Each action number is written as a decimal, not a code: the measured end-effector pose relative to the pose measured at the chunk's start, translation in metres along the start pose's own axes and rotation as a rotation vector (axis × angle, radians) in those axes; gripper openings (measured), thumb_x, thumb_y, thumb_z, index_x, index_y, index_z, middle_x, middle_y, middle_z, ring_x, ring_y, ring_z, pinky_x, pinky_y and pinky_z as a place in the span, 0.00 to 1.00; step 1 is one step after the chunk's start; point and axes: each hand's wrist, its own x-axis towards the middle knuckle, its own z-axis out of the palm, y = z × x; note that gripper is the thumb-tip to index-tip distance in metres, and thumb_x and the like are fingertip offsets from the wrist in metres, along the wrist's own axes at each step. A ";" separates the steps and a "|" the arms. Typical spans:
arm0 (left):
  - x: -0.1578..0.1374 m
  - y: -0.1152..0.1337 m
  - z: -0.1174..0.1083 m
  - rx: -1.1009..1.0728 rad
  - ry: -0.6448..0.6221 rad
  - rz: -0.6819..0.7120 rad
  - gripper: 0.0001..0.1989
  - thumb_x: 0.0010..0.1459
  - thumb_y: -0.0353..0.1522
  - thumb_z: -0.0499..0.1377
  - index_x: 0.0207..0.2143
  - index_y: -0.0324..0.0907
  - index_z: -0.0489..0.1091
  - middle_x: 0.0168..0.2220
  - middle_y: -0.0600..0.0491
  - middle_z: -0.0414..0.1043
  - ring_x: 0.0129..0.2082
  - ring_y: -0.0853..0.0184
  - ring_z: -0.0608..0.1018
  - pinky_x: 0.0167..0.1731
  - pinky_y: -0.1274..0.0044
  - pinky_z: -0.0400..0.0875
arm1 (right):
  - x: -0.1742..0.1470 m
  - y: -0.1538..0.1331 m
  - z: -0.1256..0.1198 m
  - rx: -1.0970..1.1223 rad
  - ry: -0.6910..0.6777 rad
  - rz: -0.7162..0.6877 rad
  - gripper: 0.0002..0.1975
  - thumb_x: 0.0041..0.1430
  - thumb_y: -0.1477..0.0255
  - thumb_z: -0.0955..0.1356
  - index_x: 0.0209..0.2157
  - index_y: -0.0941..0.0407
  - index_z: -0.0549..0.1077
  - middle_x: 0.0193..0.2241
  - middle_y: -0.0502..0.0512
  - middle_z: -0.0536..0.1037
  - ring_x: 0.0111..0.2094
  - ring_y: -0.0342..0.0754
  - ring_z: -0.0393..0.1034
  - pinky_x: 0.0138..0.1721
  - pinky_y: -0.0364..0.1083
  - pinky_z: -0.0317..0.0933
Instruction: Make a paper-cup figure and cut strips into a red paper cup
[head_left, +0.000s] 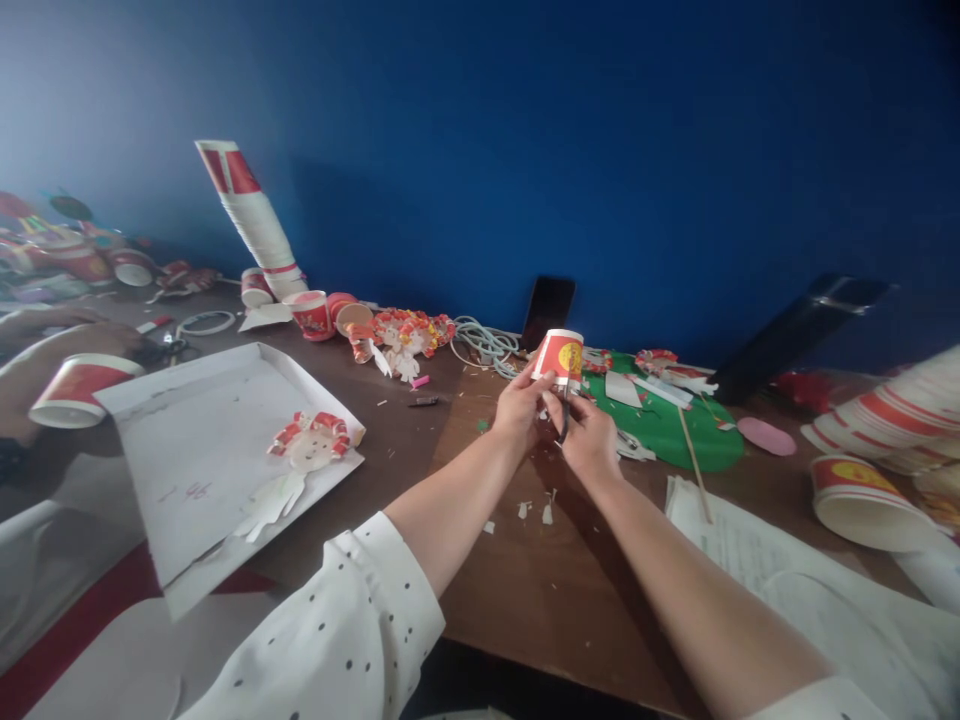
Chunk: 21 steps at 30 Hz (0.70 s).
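Above the table's middle, my left hand (519,402) is closed round a red and white paper cup (561,357) with a yellow round print. The cup is tilted, with its closed end up. My right hand (590,440) grips a pair of dark-handled scissors (565,424) right below the cup. The blades meet the cup's lower edge; how far they reach into it is hidden by the fingers. Small white paper scraps (547,512) lie on the table beneath my hands.
At left, another person's hand (97,345) is near a paper cup (82,392). A white box lid (202,450) bears a cut-paper figure (309,445). A phone (548,312) leans on the wall. At right are a green sheet (705,440), printed papers (739,540) and stacked cups (892,410).
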 end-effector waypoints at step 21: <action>-0.004 -0.003 0.005 0.026 0.077 -0.014 0.29 0.43 0.31 0.68 0.50 0.43 0.71 0.29 0.52 0.75 0.22 0.73 0.73 0.22 0.82 0.66 | 0.002 -0.004 -0.002 0.056 0.020 0.076 0.24 0.50 0.50 0.67 0.27 0.59 0.76 0.16 0.51 0.72 0.20 0.45 0.63 0.23 0.43 0.56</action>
